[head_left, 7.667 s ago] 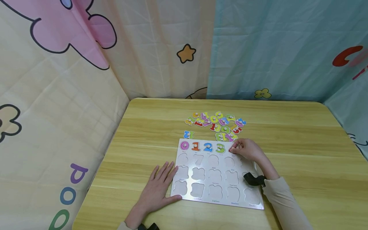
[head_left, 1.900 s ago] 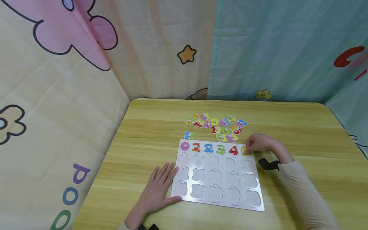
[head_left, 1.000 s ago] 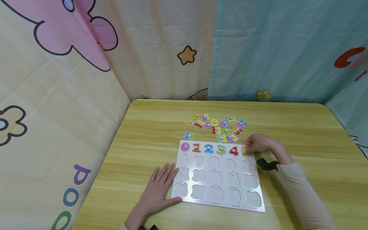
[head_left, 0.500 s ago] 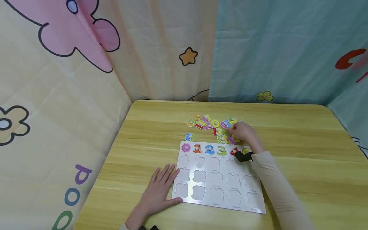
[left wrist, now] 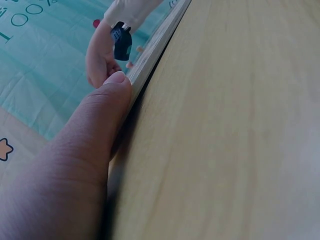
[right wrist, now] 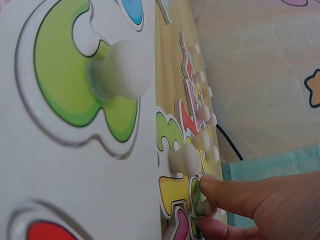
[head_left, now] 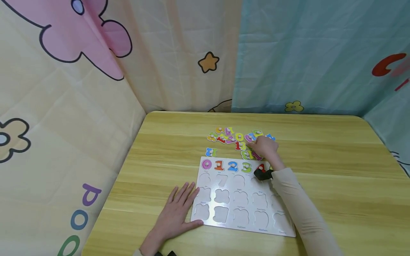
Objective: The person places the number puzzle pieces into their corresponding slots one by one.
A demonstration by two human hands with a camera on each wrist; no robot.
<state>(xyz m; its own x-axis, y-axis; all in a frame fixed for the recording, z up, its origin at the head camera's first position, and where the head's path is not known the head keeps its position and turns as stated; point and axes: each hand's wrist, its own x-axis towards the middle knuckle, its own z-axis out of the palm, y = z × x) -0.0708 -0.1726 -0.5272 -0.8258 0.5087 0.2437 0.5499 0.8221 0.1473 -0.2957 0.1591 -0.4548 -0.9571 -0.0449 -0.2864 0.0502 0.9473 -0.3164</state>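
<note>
A white number puzzle board [head_left: 230, 224] lies on the table, with 0, 1, 2, 3 and 4 visible in its top row. The slot of the yellow 5 is covered by the right arm. Fingers spread, my left hand [head_left: 174, 217] rests at the board's left edge; its thumb [left wrist: 85, 140] lies along the near edge. Beyond the board, my right hand [head_left: 266, 146] reaches into the loose number pieces. In the right wrist view its thumb and finger pinch the knob of a green number piece [right wrist: 196, 192], mostly hidden by the fingers.
Loose knobbed pieces [head_left: 238, 137] lie clustered behind the board, some overlapping. A blue-and-green 12 piece [head_left: 210, 152] sits apart, near the board's back left corner. Patterned curtains [head_left: 179, 71] hang beyond the wooden table [head_left: 339, 149].
My right hand first pressed the red 4, then the yellow 5 into the top row. It has since moved left and away to the loose pieces. The left hand stays put.
</note>
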